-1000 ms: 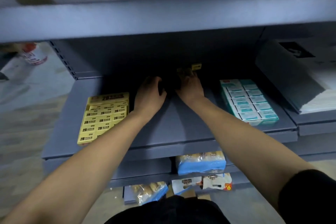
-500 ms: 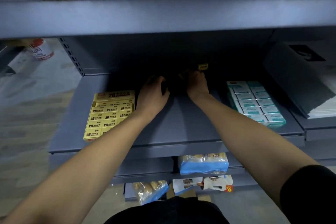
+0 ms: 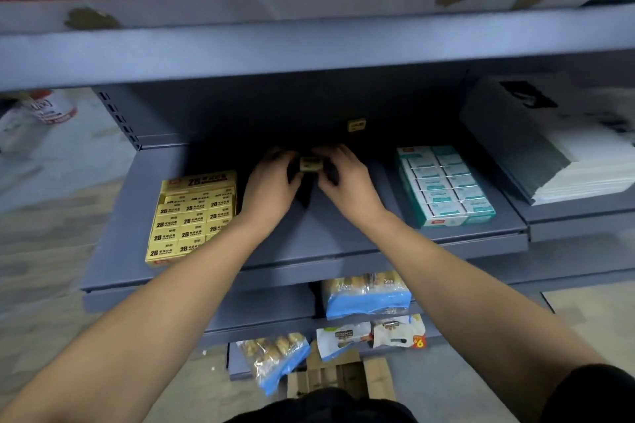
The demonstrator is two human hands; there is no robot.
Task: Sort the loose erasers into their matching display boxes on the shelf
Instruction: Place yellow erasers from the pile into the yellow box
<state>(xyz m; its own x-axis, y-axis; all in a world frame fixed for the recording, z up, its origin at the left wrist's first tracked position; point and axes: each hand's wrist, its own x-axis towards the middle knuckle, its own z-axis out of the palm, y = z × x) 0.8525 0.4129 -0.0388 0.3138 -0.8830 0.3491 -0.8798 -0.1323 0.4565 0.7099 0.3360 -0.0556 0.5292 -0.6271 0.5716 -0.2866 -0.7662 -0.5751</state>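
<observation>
Both hands reach deep into the dark middle of the grey shelf [image 3: 309, 244]. A loose yellow eraser [image 3: 311, 164] sits between them, and my left hand [image 3: 271, 187] and my right hand [image 3: 347, 182] curl their fingers around its two ends. Another yellow eraser [image 3: 356, 125] lies farther back in the shadow. The yellow 2B display box [image 3: 192, 220], full of yellow erasers, stands at the left of the shelf. A teal and white display box [image 3: 445, 185] of erasers stands at the right.
A shelf board [image 3: 309, 45] hangs low overhead with a blue banner above it. A stack of grey and white sheets [image 3: 556, 148] leans on the neighbouring shelf at the right. Bagged snacks [image 3: 366, 295] and cardboard [image 3: 336, 374] lie below.
Both hands have drawn back from the rear of the shelf toward me. A yellow eraser now shows between their fingers. The camera has tilted up, showing the banner.
</observation>
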